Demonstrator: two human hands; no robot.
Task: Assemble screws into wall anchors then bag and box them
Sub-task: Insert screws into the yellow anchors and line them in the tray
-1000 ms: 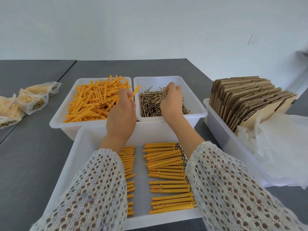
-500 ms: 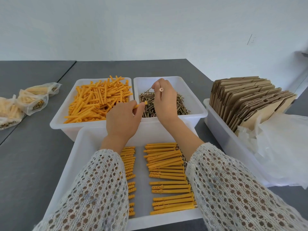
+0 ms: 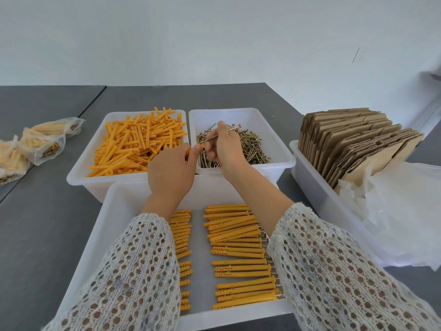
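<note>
Above the seam between the two rear bins, head view: left hand [image 3: 170,174] curled, thumb and forefinger pinching one orange wall anchor [image 3: 201,145], only its tip visible past the fingers. Right hand [image 3: 223,149] curled, fingers pinching one screw [image 3: 219,134], shaft slanting down-left, head up-right over the screw pile, point just beside the anchor tip; contact between point and anchor not discernible.

Rear left: white anchor bin [image 3: 78,173] heaped with loose orange anchors [image 3: 138,144]. Rear right, touching it: white screw bin [image 3: 284,158] holding loose brass-coloured screws [image 3: 250,149].

Nearest the camera: large white tray [image 3: 114,211] under both forearms, containing two columns of assembled anchors [image 3: 236,249] lying crosswise, screw heads protruding at the right ends of the right column. Left column [image 3: 183,225] partly hidden behind the left sleeve [image 3: 128,278]. Right sleeve [image 3: 334,271] of the same open-knit white fabric over the tray's right edge.

Right side: long white bin [image 3: 310,187] with flattened cardboard boxes [image 3: 353,142] standing on edge, and clear plastic bags [image 3: 401,211] piled at its near end.

Far left on the grey table [image 3: 47,235]: several filled bags [image 3: 43,144] of anchors and screws, well apart from the bins.
</note>
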